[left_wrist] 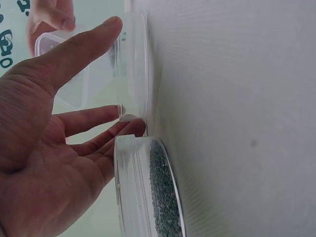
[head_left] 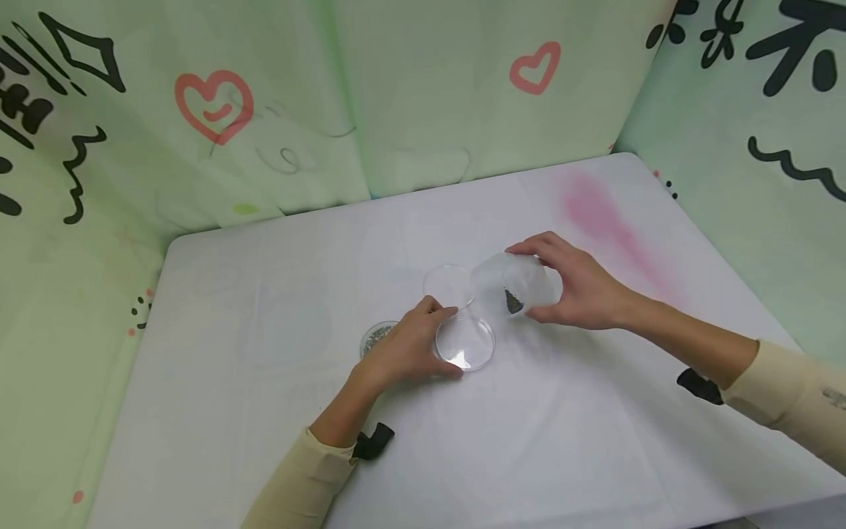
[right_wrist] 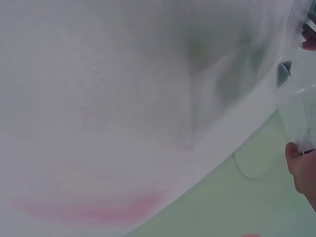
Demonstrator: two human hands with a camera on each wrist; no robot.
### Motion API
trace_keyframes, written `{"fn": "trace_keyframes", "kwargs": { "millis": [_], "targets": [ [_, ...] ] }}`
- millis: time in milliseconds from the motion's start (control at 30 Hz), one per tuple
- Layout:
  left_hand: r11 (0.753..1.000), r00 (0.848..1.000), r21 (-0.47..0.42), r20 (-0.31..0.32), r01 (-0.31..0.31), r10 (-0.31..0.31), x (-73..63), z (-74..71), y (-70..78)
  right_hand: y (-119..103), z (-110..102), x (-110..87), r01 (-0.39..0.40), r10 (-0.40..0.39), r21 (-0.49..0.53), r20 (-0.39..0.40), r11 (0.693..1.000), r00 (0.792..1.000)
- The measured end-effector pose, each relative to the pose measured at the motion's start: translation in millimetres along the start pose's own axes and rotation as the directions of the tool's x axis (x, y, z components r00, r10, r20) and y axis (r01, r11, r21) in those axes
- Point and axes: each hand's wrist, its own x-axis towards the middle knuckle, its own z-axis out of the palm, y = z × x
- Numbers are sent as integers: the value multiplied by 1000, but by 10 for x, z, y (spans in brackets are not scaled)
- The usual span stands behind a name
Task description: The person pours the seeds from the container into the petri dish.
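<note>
My left hand [head_left: 413,342] holds a clear round petri dish [head_left: 465,344] at the sides, thumb at the near edge and fingers at the far edge. In the left wrist view this petri dish [left_wrist: 133,69] stands low on the table between thumb and fingertips. My right hand [head_left: 584,286] grips a translucent plastic tub [head_left: 489,279], tilted with its mouth toward the petri dish. A small heap of dark granules [head_left: 513,301] has gathered in the tub's lower corner. Seen from the right wrist, the tub [right_wrist: 298,113] is at the right edge, with fingers [right_wrist: 294,153] on it.
A second petri dish [left_wrist: 165,192] holding grey-green granules sits just left of my left hand, partly covered by it. Behind the held dish lies another clear round dish or lid [head_left: 448,283]. White cloth [head_left: 277,411] covers the table; green curtains [head_left: 396,95] hang behind.
</note>
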Motion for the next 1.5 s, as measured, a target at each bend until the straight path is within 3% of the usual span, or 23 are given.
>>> {"fn": "trace_keyframes", "kwargs": {
  "millis": [533, 867, 1100, 1267, 1500],
  "targets": [
    [1000, 1000, 18, -18, 18, -18, 22, 13, 16, -162, 105, -61, 107, -109, -124, -10, 986, 994],
    [998, 1000, 60, -12, -22, 23, 44, -19, 19, -281, 195, -60, 183, -188, -180, -13, 967, 982],
    [998, 1000, 56, -9, -17, 18, 45, -35, 30, -301, 224, -61, 220, -227, -210, -6, 953, 974],
    [999, 1000, 45, -4, -4, 4, 46, -37, 37, -307, 256, -55, 269, -279, -236, -6, 934, 960],
    [999, 1000, 50, -5, -18, 19, 57, -31, 32, -348, 303, -37, 366, -380, -250, -9, 897, 925]
  ]
}}
